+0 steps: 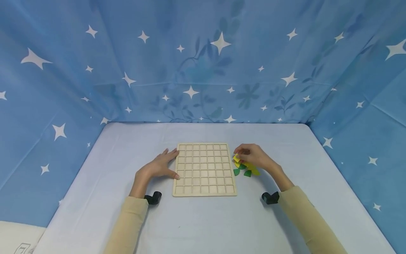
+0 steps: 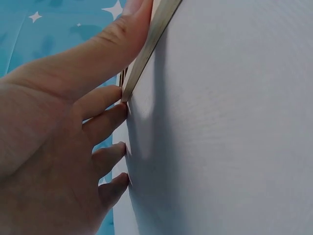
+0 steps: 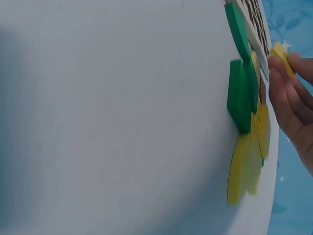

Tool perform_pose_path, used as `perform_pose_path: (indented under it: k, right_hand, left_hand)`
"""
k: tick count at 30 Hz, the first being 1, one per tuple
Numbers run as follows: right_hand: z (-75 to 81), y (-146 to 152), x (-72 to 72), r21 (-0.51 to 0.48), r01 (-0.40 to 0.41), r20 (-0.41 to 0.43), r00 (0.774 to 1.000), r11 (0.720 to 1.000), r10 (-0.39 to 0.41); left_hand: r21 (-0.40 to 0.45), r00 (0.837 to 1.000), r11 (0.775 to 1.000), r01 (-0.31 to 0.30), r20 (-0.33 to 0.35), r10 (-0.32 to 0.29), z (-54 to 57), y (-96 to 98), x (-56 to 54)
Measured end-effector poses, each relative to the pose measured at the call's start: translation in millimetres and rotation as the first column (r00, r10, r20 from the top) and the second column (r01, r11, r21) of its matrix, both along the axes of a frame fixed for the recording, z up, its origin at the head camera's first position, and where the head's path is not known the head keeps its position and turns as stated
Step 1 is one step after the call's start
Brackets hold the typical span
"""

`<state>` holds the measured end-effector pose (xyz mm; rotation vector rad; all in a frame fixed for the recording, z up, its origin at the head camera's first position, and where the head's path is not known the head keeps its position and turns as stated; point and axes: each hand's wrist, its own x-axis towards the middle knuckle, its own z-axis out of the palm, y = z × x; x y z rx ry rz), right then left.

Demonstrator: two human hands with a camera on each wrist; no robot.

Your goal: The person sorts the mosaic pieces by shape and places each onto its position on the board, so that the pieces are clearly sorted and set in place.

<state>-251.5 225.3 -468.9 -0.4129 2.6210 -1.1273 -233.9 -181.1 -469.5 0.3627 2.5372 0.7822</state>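
A pale wooden grid board [image 1: 204, 169] with rows of square cells lies flat on the table. My left hand [image 1: 160, 165] rests at its left edge, thumb and fingers spread and touching the rim; the left wrist view shows the thumb [image 2: 98, 54] along the board's side. Just off the board's right edge, my right hand [image 1: 255, 155] pinches a small yellow block [image 1: 236, 158] between thumb and fingers. In the right wrist view that yellow block [image 3: 282, 58] is held above the loose pieces. Below the hand lie green pieces [image 1: 247, 173] and yellow pieces [image 1: 255, 171], partly hidden by it.
The white table [image 1: 203, 225] carries the board near its middle. A blue curtain [image 1: 203, 70] with white stars hangs behind and along both sides. Black wrist mounts [image 1: 154, 198] stick out by each sleeve.
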Motion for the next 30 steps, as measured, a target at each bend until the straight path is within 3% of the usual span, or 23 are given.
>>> perform_pose_path:
  k: [9,30]
  right_hand:
    - [-3.3,-22.0,-6.2,-0.099,-0.015,0.064,0.998,0.995,0.021]
    - [-1.8,-95.1,-16.4,-0.147,-0.037,0.093,0.994,0.988,0.051]
  left_hand:
    - [0.005,1.000,1.000,0.006,-0.003,-0.006,0.1,4.8,-1.7]
    - [-0.002,1.000,1.000,0.001,0.014,-0.001,1.9,0.1,-0.3]
